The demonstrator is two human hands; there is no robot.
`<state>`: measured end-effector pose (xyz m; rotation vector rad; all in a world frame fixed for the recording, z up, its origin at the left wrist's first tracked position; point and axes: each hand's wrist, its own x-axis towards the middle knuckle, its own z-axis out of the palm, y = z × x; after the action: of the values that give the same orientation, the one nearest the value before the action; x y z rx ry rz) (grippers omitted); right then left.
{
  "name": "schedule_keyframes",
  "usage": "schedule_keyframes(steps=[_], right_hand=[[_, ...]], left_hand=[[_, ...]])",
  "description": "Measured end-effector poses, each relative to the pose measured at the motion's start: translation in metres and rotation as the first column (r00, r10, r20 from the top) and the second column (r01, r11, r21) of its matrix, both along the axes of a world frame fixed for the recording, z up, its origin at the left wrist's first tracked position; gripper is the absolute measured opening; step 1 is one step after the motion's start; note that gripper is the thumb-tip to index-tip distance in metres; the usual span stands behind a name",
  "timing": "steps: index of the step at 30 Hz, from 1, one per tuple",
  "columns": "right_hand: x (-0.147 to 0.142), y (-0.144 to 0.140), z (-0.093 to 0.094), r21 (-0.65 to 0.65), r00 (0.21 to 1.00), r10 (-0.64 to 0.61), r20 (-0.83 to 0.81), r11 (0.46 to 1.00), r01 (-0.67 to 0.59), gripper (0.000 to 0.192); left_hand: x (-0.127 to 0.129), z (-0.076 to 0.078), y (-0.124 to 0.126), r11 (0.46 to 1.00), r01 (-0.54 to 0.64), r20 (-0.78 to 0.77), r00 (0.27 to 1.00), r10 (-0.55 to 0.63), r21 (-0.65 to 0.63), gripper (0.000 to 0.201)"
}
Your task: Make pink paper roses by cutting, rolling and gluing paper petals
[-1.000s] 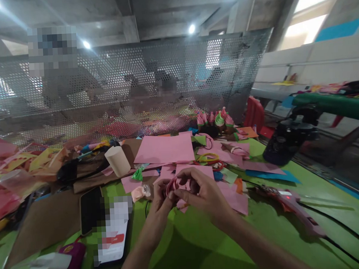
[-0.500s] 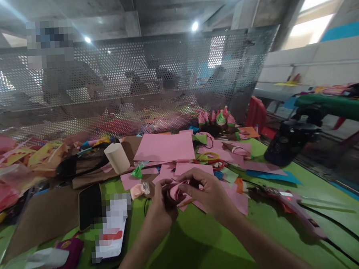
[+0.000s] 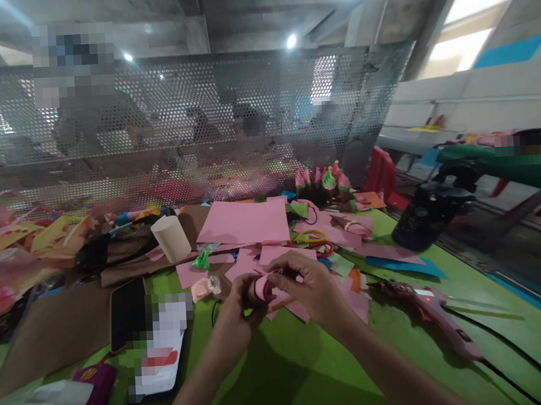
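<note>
Low over the front of the green table (image 3: 289,377), both hands meet around a small pink roll (image 3: 262,289) with a dark brown edge. My left hand (image 3: 240,307) is closed around its outer side. The thumb and fingers of my right hand (image 3: 309,288) pinch its edge from the right. My fingers hide much of the roll. Just behind lie cut pieces of pink sheet (image 3: 243,261) and scissors with yellow and red handles (image 3: 311,238). A pink wad in clear wrap (image 3: 205,287) rests left of my left hand.
On the right lies a pink glue gun (image 3: 439,314) with a black cord. Two phones (image 3: 129,312), a purple box (image 3: 96,387) and a white cylinder (image 3: 171,239) are at left. Pink and green swirl-topped cones (image 3: 329,180) stand near a perforated screen (image 3: 167,129), with people beyond it.
The view has shifted slightly, so the table things sit a little further left. My hands keep the roll between them, and its pink opening has turned slightly.
</note>
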<state>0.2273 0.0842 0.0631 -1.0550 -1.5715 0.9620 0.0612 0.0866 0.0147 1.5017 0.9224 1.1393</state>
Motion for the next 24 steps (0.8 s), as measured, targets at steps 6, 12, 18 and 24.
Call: schedule_keyframes(steps=[6,12,18,24], right_hand=[[0.004,0.002,0.005,0.199,0.975,-0.055,0.214,0.98,0.011,0.009],[0.006,0.005,0.004,0.245,0.969,-0.06,0.239,0.97,0.0,0.006],[0.006,0.006,0.003,0.216,0.971,-0.058,0.233,0.976,0.007,0.007],[0.003,0.007,-0.001,0.153,0.987,-0.073,0.143,0.987,0.051,0.011]], left_hand=[[-0.001,-0.003,-0.001,0.999,0.006,-0.071,0.997,-0.004,0.034,0.035],[0.001,-0.002,-0.004,0.997,0.07,-0.078,0.995,-0.069,0.011,0.029],[0.004,0.003,-0.007,0.99,0.124,-0.057,0.99,-0.128,-0.06,0.022],[0.007,-0.007,-0.002,0.977,0.144,0.097,0.987,-0.13,-0.157,0.03]])
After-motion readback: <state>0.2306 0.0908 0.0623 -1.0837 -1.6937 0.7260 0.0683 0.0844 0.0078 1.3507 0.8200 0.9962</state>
